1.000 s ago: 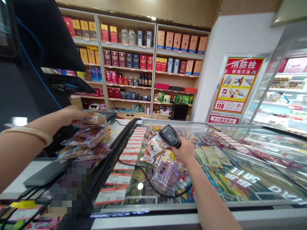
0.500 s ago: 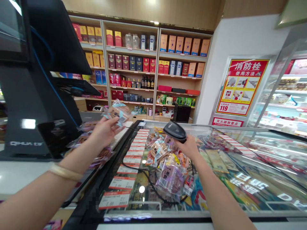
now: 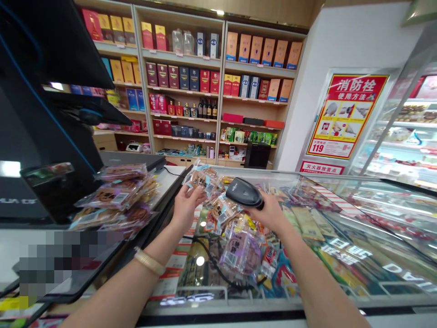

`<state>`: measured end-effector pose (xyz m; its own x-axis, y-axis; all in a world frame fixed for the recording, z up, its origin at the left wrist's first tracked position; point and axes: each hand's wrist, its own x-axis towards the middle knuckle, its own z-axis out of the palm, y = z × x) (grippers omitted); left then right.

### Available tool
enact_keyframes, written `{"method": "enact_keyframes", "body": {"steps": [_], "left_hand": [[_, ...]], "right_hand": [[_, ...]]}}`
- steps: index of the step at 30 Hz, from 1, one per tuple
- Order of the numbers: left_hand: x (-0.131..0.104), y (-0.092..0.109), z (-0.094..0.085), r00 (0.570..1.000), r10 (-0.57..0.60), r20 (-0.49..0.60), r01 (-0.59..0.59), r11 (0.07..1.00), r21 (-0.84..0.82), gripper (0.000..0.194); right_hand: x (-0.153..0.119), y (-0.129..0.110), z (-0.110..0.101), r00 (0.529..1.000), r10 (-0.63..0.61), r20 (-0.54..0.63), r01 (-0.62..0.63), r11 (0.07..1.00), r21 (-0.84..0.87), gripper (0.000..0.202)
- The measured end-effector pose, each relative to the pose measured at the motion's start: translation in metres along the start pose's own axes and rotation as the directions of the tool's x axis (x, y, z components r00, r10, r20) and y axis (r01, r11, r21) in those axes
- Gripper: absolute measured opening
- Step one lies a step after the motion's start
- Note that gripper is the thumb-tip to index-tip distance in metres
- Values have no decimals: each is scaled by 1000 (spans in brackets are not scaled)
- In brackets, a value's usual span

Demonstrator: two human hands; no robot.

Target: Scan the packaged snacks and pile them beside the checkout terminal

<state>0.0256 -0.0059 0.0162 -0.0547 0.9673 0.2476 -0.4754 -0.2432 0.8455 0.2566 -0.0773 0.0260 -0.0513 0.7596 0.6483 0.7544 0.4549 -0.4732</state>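
Observation:
My left hand (image 3: 187,204) grips a clear-wrapped packaged biscuit (image 3: 202,178) with a light blue label and a barcode. In my right hand (image 3: 269,212) is a black handheld barcode scanner (image 3: 244,192), its head pointing left toward that packet. Below both hands, a heap of wrapped snacks lies on the glass top, among them a purple-labelled packet (image 3: 241,253) and a blue-labelled packet (image 3: 221,210). Several more wrapped packets (image 3: 116,197) are stacked on the counter to the left. The scanner's black cable (image 3: 218,269) loops around the front of the heap.
A black checkout terminal (image 3: 44,132) stands at the left. The glass-topped freezer (image 3: 201,284) holds packaged goods, with price tags (image 3: 174,266) along its left side. Shelves of boxes and bottles (image 3: 184,77) line the back wall. A red fire-hydrant sign (image 3: 348,116) hangs at the right.
My left hand has brought the packaged biscuit rightward and lower, from beside the counter to just left of the scanner. The scanner stays nearly where it was. The view has shifted rightward.

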Motion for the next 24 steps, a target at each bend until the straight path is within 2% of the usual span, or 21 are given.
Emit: {"method": "enact_keyframes", "body": {"steps": [6,11,14,16,19,21,24], "left_hand": [[-6,-3,-2,1000,4,28,-6,998,56,44],[-8,-5,-1,999,9,38,-11,997,70,45],[-7,-7,-2,999,14,43,-17,997,72,46],[-8,-7,-2,998,14,57,-19,997,79,46],[-13,-8,0,991,-48,126,32,992,122,46],[-19,-10,3,970,-127,205,90,980,177,48],[-27,-18,7,912,-224,343,130,953,274,49]], "right_hand": [[-1,-6,1,991,-21,132,32,996,-82,16],[-3,-9,4,991,-45,130,64,987,-145,15],[-3,-6,4,993,-49,103,61,991,-115,18],[-2,-3,3,998,-42,36,46,994,-98,20],[-1,5,0,989,19,-147,-39,990,-134,19],[0,11,-4,958,84,-275,-132,978,-164,22],[0,21,-7,903,149,-403,-235,956,-174,30]]}}
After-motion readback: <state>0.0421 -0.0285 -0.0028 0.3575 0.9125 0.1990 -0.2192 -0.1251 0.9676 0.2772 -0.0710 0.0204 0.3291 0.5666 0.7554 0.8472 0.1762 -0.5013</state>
